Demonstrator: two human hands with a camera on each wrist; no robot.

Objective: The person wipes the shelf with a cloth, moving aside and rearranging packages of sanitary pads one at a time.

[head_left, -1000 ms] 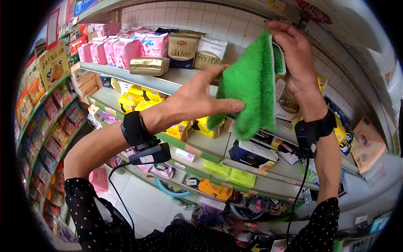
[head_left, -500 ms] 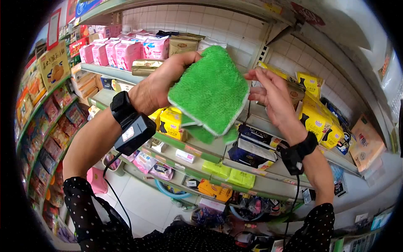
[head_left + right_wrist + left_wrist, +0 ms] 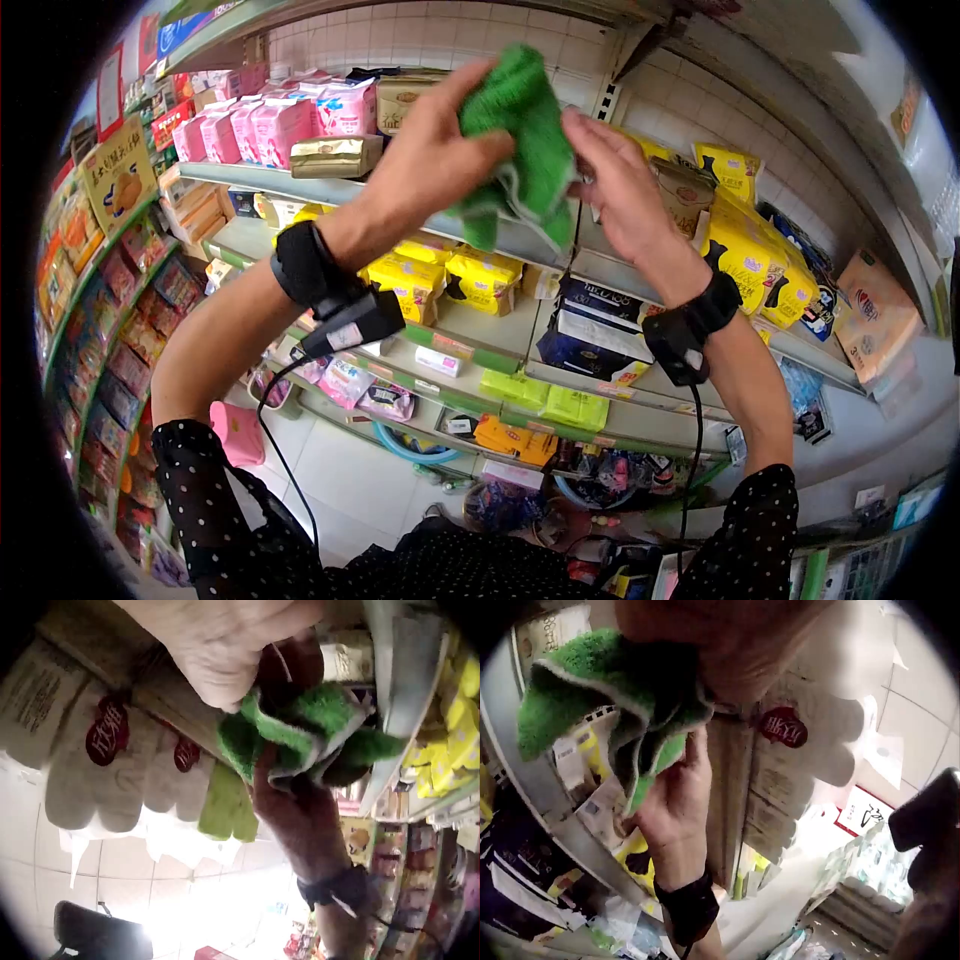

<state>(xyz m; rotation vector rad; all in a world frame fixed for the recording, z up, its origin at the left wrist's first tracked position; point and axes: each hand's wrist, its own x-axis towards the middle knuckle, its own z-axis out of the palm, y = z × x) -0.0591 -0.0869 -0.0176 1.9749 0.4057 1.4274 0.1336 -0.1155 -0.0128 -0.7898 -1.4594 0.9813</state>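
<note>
A green fluffy cloth (image 3: pixel 515 150) with a pale stitched edge is bunched up between both hands, in front of the upper shelf. My left hand (image 3: pixel 425 150) grips its left side, thumb across the front. At the opposite side, my right hand (image 3: pixel 635 205) pinches the cloth's edge between thumb and fingers. In the left wrist view, folds of the cloth (image 3: pixel 577 686) hang over the right hand's fingertips. Seen from the right wrist, the crumpled cloth (image 3: pixel 300 735) covers part of the left hand (image 3: pixel 289 817).
Shelves ahead hold pink packs (image 3: pixel 285 125), a gold pack (image 3: pixel 335 157), yellow packs (image 3: pixel 485 280) and a dark blue pack (image 3: pixel 595 340). A snack rack (image 3: pixel 110 330) curves along the left. White paper packs (image 3: pixel 97 765) sit overhead. A pink bin (image 3: pixel 237 432) stands on the floor.
The cloth was held folded at the right, then spread flat in the middle; now it is crumpled and higher up. The right hand has come down and left, and its fingers now pinch the edge.
</note>
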